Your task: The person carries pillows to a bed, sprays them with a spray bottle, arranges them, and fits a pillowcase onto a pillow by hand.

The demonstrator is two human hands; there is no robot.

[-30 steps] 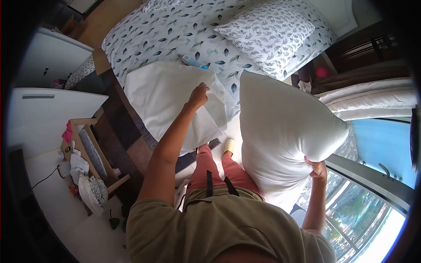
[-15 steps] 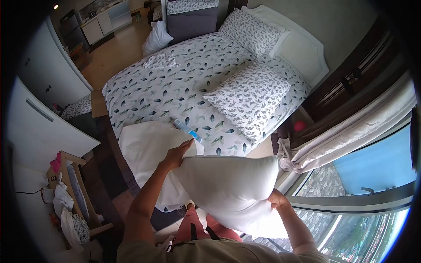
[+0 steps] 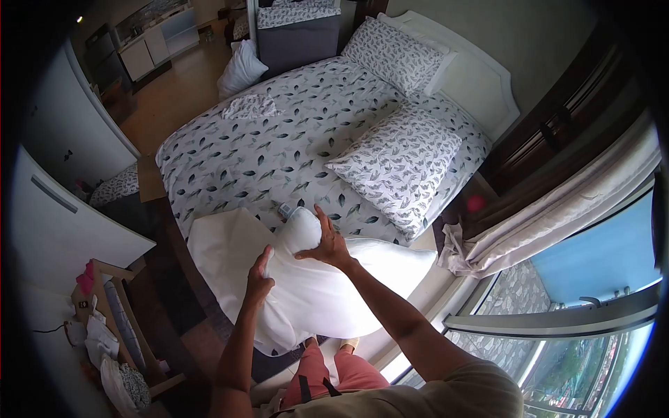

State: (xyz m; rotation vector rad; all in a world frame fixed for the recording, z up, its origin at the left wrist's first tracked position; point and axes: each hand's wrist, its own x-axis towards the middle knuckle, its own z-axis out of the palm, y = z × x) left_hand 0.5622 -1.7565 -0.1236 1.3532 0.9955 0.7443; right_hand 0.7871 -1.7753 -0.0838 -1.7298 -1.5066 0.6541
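A plain white pillow [image 3: 376,272] lies across the near edge of the bed, its rounded corner pushed up in front of me. My right hand [image 3: 329,245] cups that corner, thumb and fingers spread around it. Bunched beside the pillow is a plain white cloth [image 3: 226,244], hanging over the bed's edge. My left hand [image 3: 259,279] pinches white fabric where cloth and pillow meet; that boundary is hard to make out. Behind the raised corner, a clear and blue bottle-like item [image 3: 284,210] is partly hidden.
The bed [image 3: 251,153] has a leaf-print sheet. A leaf-print pillow [image 3: 401,167] lies on it, with more pillows [image 3: 394,56] at the headboard and a crumpled printed cloth [image 3: 251,106]. Curtains [image 3: 550,202] and a window are at right, a wooden rack [image 3: 132,327] at lower left.
The pillow has come down from its raised position onto the bed edge. My right hand has moved from its right corner leftward to the corner near the cloth. My left hand has moved lower.
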